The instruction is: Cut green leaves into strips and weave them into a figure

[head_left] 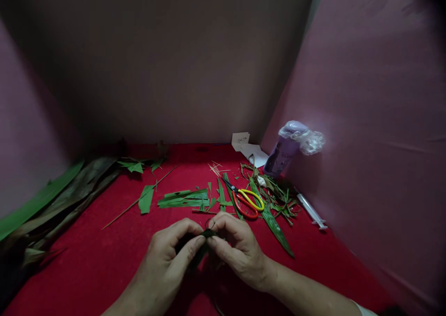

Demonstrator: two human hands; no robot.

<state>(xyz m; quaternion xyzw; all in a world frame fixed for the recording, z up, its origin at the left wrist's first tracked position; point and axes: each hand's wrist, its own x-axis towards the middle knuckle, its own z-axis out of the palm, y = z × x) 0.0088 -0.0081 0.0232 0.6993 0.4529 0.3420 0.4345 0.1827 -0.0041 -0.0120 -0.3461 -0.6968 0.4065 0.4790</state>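
Note:
Both of my hands meet at the front middle, over the red cloth (132,265). My left hand (174,251) pinches one side of a dark green leaf piece (208,233) between thumb and forefinger. My right hand (237,248) pinches the other side, its thumb almost against the left one. A thin dark loop sticks up from the leaf by the right fingertips. Much of the leaf is hidden behind my fingers and in shadow. Just beyond my hands lie cut green leaf strips (183,198) and scissors (245,200) with one red and one yellow handle.
Toothpicks (216,168) lie behind the scissors. To the right are a heap of stems (278,195), a syringe (311,210) and a purple cup (282,153) topped with clear plastic. Long leaves (62,195) line the left side. A thin stick (135,202) lies left of centre.

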